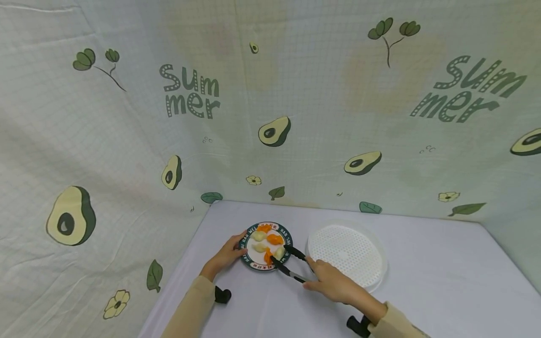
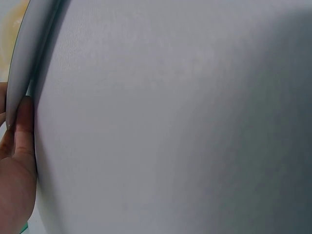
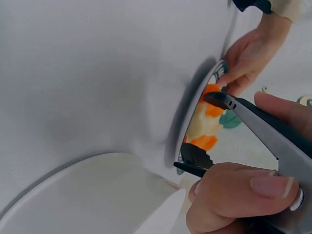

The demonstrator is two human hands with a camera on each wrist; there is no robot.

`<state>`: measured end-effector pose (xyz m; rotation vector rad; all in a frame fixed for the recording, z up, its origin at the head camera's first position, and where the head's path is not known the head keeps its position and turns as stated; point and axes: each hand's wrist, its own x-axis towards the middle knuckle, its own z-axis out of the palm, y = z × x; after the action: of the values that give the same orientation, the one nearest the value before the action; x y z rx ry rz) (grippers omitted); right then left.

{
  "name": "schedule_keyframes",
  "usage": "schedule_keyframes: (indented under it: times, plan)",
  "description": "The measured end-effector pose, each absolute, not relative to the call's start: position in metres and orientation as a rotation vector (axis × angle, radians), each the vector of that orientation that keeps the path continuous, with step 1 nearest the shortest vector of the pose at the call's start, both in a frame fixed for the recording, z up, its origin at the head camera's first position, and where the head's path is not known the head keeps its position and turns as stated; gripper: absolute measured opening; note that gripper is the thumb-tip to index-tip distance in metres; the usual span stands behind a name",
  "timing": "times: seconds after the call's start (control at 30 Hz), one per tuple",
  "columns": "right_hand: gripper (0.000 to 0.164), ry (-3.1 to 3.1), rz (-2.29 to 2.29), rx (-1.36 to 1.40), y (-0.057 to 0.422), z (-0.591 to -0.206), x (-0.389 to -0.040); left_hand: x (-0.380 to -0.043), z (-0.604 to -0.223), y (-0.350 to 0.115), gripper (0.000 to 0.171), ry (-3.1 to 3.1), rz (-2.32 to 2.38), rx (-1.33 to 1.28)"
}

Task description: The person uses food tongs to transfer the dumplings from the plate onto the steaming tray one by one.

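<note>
Tongs of black-tipped metal [image 1: 295, 252], gripped by right hand [image 1: 334, 282], spread over dumpling-shaped orange and cream pieces [image 1: 274, 239], left hand [image 1: 228, 253] pinching round green-rimmed plate [image 1: 288, 236], presumably for steadiness.

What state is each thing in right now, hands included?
Left hand: pinching the plate by its rim
Right hand: gripping the tongs
Tongs: spread open, tips over the plate
Plate: on the table
Orange pieces: lying on the plate
Pale pieces: lying on the plate
White tray: resting on the table, right of the plate
Printed cloth: hanging behind the table
</note>
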<state>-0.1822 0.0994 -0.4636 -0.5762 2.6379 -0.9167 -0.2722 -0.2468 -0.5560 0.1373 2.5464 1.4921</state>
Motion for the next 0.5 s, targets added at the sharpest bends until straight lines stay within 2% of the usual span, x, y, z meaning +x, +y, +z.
schedule_keyframes:
  times: [0.5]
  plan:
    - [0.067,2.710,-0.793,-0.569,0.080,-0.469,-0.184,-0.271,-0.553,-0.246,0.066,2.547,1.472,0.132]
